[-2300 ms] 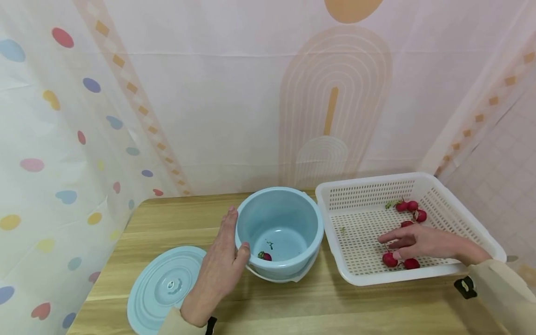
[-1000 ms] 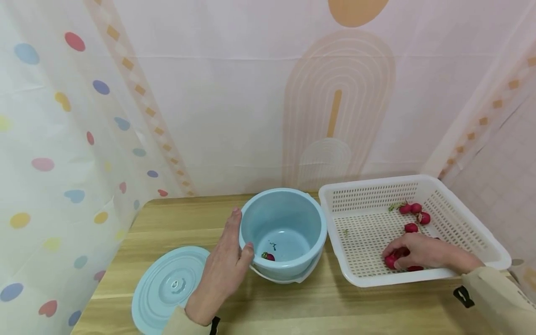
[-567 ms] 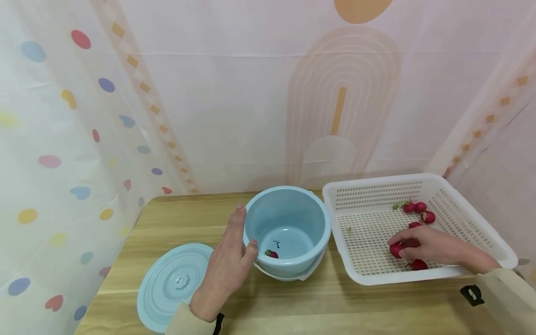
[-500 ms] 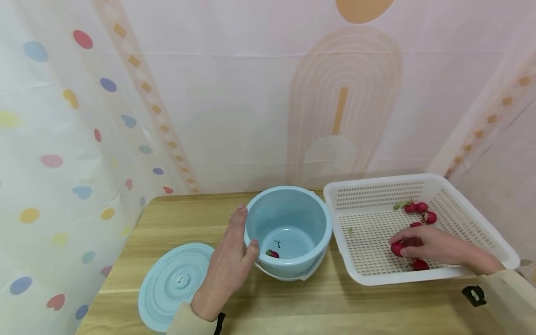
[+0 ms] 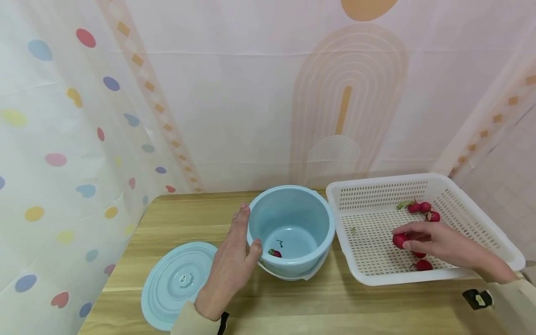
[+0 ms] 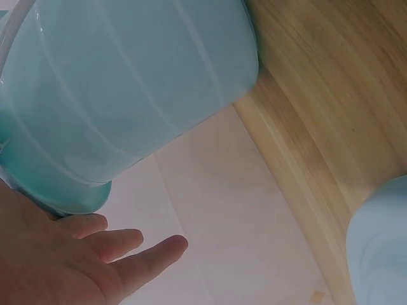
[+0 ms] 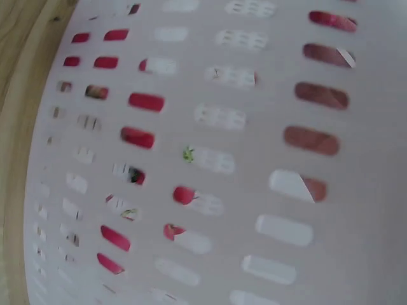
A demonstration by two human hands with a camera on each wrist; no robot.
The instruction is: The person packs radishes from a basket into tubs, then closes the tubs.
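Observation:
My right hand (image 5: 445, 244) pinches a red radish (image 5: 399, 240) between thumb and fingers, low inside the white slotted basket (image 5: 389, 278). Other radishes lie around it, one near the front wall (image 5: 424, 264) and a few at the back right (image 5: 413, 207). Against the left side of a light blue bucket (image 5: 293, 211) rests my left hand (image 5: 231, 265), thumb at the rim. The left wrist view shows that hand's fingers (image 6: 149, 257) extended beside the bucket's outer wall. One radish (image 5: 275, 253) and a leaf scrap lie on the bucket's floor.
A round blue lid (image 5: 167, 298) lies flat on the wooden table (image 5: 293, 307), left of the bucket and partly behind my left forearm. Basket and bucket stand side by side. In the right wrist view the slotted basket wall (image 7: 356, 254) fills the picture. A patterned curtain (image 5: 243, 116) hangs behind.
Over the radishes, my right hand has come down, gripped one and drawn it slightly up. My left hand has stayed at the bucket. The head view has shifted a little.

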